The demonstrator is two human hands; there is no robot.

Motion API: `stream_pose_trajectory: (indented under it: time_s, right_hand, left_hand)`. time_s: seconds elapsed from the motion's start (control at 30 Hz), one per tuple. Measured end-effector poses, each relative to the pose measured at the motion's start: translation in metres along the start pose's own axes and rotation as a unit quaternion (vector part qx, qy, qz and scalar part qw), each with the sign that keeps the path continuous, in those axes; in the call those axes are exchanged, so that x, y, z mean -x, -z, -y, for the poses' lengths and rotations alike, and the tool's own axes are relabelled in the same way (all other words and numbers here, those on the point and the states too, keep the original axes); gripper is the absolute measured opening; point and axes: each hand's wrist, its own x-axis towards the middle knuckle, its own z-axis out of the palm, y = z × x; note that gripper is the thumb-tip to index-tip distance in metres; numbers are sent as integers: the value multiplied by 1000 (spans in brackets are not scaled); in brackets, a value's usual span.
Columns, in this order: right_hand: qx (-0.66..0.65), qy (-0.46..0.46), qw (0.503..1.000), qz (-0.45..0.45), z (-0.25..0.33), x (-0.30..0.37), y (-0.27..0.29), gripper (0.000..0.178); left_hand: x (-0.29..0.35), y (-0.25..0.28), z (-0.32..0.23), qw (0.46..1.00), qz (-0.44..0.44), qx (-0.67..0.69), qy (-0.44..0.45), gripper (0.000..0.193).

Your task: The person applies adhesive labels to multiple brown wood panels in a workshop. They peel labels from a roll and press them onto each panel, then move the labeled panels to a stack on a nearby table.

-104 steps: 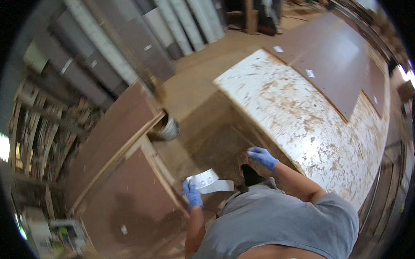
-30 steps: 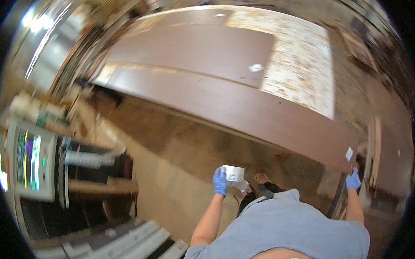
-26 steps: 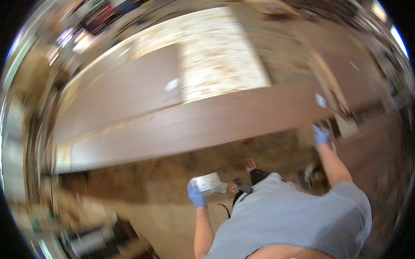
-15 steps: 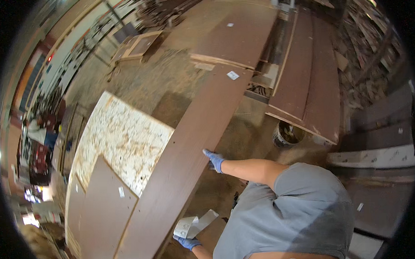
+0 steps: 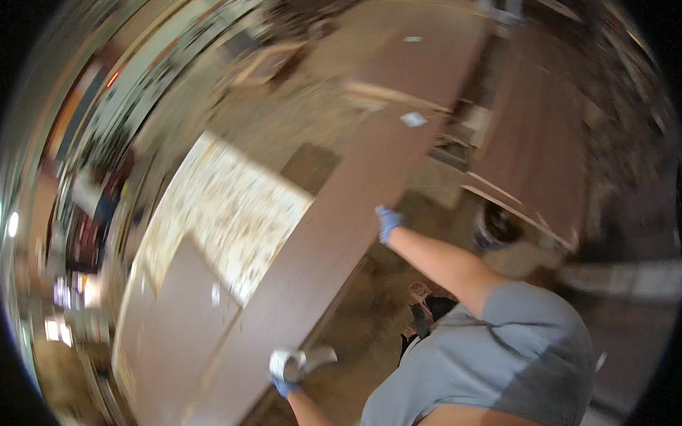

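Note:
My left hand (image 5: 285, 385), in a blue glove, is closed on a roll of white labels (image 5: 288, 362), and a loose strip trails off to the right. The roll is over the near edge of a long brown board (image 5: 319, 244) that runs diagonally from lower left to upper middle. Farther along the same edge is my right hand (image 5: 389, 225), also in a blue glove, touching the board; blur hides how its fingers are set. A white label (image 5: 413, 119) lies near the board's far end.
Left of the board lies a pale, flecked panel (image 5: 228, 194) with brown pieces (image 5: 183, 309) on it. More brown panels (image 5: 426, 60) are stacked beyond, and others (image 5: 537, 123) stand to the right. A bucket (image 5: 495, 226) sits on the floor below them.
My right hand has moved farther away along the board's edge. My left hand with the label roll has shifted left, over the board's edge. The whole view has swung and blurred.

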Motion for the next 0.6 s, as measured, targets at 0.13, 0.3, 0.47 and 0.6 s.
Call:
stream_pose_trajectory:
  time_s: [0.13, 0.3, 0.47, 0.6]
  right_hand:
    - [-167, -44, 936, 306, -13, -4, 51, 46]
    - [-166, 3, 960, 227, -27, -16, 122, 58]
    - [-260, -40, 941, 215, 32, -36, 244, 55]
    - [-328, 6, 923, 203, 40, -79, 318, 52]
  left_hand:
    - [55, -91, 56, 834, -34, 420, 356, 46]
    - [149, -164, 71, 441, -233, 621, 604, 68]
    - [141, -105, 47, 319, -258, 757, 509, 67]
    - [168, -89, 0, 377, -129, 785, 475, 70]
